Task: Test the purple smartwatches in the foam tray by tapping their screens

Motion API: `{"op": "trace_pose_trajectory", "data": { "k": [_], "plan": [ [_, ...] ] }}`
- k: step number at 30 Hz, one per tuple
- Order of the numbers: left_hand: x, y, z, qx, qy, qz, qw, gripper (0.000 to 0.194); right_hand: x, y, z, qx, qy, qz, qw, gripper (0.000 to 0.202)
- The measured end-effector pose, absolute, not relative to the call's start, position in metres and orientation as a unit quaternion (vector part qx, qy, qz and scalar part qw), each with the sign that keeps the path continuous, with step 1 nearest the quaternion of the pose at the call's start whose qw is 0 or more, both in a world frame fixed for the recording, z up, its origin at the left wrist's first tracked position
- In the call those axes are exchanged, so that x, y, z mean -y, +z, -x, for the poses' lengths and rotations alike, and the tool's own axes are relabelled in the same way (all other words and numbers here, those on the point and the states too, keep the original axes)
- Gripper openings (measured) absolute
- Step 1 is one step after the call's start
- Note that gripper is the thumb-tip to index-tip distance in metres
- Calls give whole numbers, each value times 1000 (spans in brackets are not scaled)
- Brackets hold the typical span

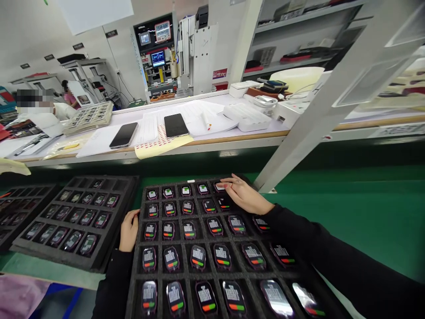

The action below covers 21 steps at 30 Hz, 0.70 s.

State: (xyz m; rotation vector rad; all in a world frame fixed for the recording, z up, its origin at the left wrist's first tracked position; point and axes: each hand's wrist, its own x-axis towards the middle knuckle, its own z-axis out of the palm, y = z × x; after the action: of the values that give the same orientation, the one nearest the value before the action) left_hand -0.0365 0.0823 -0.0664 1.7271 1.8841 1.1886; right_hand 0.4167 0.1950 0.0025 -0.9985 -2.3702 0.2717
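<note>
The right hand [245,195] has its fingers loosely extended over a watch [218,188] in the back row of the foam tray [174,243], partly hiding it. The left hand [129,231] touches the tray's left edge; whether it grips, I cannot tell.

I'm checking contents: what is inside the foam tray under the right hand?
The foam tray holds watch-like devices in compartments, most showing red and green bars. The right hand partly covers one; anything fully beneath the sleeve cannot be seen.
</note>
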Motion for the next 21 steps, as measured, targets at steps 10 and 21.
{"op": "trace_pose_trajectory", "data": {
  "k": [10, 21],
  "plan": [
    [-82, -70, 34, -651, 420, -615, 148, 29, -197, 5, -373, 901, 112, 326, 265, 47],
    [-80, -70, 32, -646, 420, -621, 143, 28, -199, 1, -362, 905, 115, 325, 248, 50]
  ]
}}
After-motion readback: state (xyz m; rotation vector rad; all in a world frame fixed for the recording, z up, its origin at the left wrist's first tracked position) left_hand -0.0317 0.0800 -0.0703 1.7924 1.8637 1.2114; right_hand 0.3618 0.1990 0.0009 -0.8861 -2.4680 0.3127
